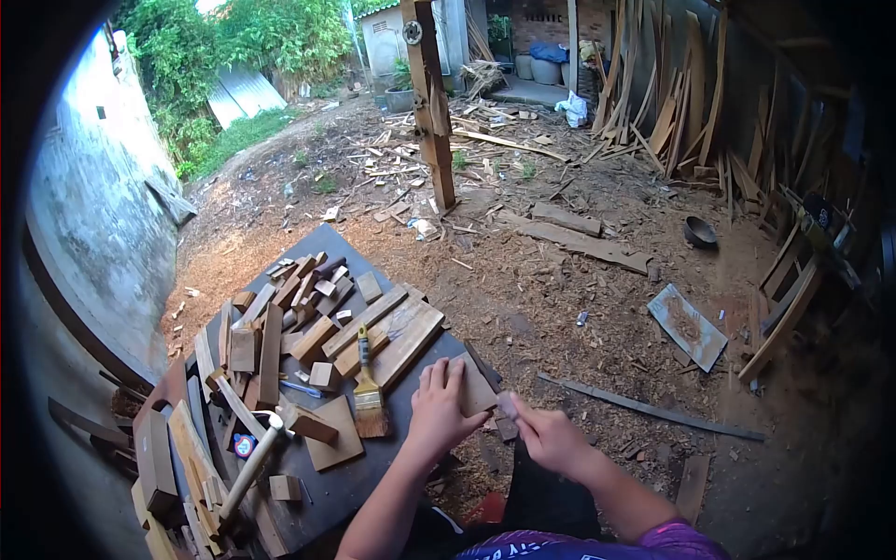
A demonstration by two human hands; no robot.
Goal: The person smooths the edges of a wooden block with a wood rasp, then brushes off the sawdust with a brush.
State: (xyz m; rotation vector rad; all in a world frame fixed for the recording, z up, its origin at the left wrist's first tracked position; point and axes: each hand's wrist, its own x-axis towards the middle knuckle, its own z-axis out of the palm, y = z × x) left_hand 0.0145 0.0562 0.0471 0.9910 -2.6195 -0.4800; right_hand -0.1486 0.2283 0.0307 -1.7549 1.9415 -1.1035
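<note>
My left hand (441, 409) lies with its fingers spread on a small flat wooden board (478, 390) at the right edge of the dark table (322, 245). Just right of it, my right hand (551, 434) is closed round a small greyish block (507, 404), which touches or nearly touches the board's edge. A paintbrush (370, 401) with brown bristles rests left of my left hand. Beside the brush is a square wooden piece (334, 435). A hammer (250, 471) and a blue tape measure (245, 445) are farther left among wood pieces.
Many wood offcuts (271, 345) are heaped on the table's left and middle. A wooden post (429, 112) stands ahead. Long planks (691, 84) lean on the right wall. A black bowl (700, 232) and a metal strip (644, 407) lie on the littered ground.
</note>
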